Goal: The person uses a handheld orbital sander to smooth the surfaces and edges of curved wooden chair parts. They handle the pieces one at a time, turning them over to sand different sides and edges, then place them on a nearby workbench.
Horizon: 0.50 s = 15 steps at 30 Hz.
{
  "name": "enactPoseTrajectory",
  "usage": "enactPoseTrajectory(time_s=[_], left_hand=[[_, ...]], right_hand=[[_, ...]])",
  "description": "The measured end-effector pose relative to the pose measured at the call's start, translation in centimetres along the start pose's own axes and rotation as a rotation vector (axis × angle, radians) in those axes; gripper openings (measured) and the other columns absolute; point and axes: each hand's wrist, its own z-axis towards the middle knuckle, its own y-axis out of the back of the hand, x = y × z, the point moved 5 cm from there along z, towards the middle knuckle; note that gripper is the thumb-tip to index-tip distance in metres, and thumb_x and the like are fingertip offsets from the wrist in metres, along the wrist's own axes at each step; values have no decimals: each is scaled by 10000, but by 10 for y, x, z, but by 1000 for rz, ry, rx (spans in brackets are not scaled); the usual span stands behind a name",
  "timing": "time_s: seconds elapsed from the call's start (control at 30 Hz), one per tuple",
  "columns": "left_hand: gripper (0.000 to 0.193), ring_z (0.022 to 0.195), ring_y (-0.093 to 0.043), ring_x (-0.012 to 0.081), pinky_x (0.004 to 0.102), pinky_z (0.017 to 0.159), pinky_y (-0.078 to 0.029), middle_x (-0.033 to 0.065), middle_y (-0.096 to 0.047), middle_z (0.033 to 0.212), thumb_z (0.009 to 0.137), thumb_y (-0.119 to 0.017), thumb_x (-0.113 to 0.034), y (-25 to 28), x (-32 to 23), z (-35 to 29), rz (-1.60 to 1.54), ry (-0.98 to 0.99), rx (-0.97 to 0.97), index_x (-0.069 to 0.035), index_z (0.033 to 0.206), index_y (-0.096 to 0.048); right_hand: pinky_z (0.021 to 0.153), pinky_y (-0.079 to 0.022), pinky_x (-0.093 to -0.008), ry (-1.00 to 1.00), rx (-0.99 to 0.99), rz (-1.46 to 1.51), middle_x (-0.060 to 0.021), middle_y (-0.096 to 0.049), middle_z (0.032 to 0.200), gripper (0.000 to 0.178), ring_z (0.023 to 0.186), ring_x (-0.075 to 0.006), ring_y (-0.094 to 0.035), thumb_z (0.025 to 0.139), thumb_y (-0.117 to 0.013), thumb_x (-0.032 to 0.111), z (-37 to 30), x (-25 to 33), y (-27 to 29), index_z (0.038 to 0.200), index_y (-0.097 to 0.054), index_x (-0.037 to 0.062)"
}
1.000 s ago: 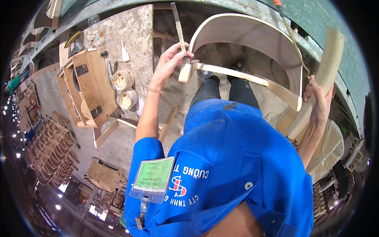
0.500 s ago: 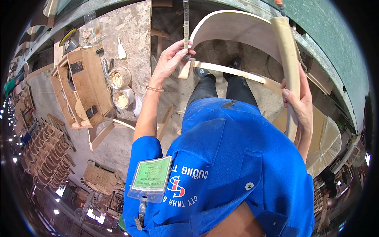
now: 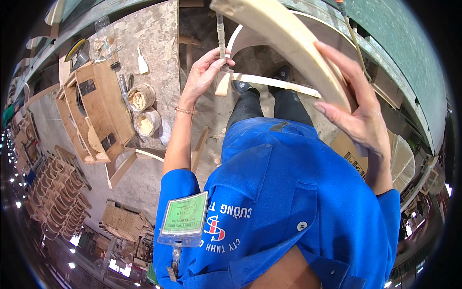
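Note:
My right hand (image 3: 361, 101) grips a thick, curved, pale wooden piece (image 3: 284, 38), thumb below and fingers along its upper edge. The piece slants up to the left across the far side of a bent wooden frame (image 3: 248, 38). A straight rail (image 3: 276, 83) runs along the frame's near side to a corner block (image 3: 222, 85). At that corner my left hand (image 3: 204, 74) pinches the lower end of a slim, tape-wrapped rod (image 3: 221, 36). What the rod's lower end joins is partly hidden by my fingers.
To the left, a worn bench (image 3: 156, 29) carries a white scraper (image 3: 142, 62), two tubs of pale filler (image 3: 147, 122) and a wooden tool box (image 3: 103, 103). A green surface (image 3: 404, 43) borders the right. Stacked curved parts (image 3: 57, 192) stand at far left; cardboard (image 3: 344, 144) lies right.
My right hand has swung the curved wooden piece from nearly upright to a slant, its far end now up and left over the frame. My left hand stays at the corner with the rod.

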Motion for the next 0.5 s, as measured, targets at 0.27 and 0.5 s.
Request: enactPoseTrajectory(time_s=[0.27, 0.5], left_hand=[[279, 1019, -630, 134, 293, 938, -475, 69, -677, 1046, 992, -512, -110, -4, 2, -3, 6, -57, -73, -12, 1245, -575], [292, 1014, -635, 125, 269, 912, -485, 68, -684, 1033, 994, -491, -83, -4, -1, -1, 90, -56, -51, -5, 1263, -574]], right_hand=[[1030, -440, -423, 104, -232, -70, -155, -522, 1364, 759, 1223, -246, -539, 778, -789, 220, 31, 12, 13, 1432, -422, 98], [1098, -357, -409, 121, -159, -70, -160, -420, 1440, 779, 1317, -251, -442, 814, -778, 145, 42, 10, 17, 1451, -349, 13]])
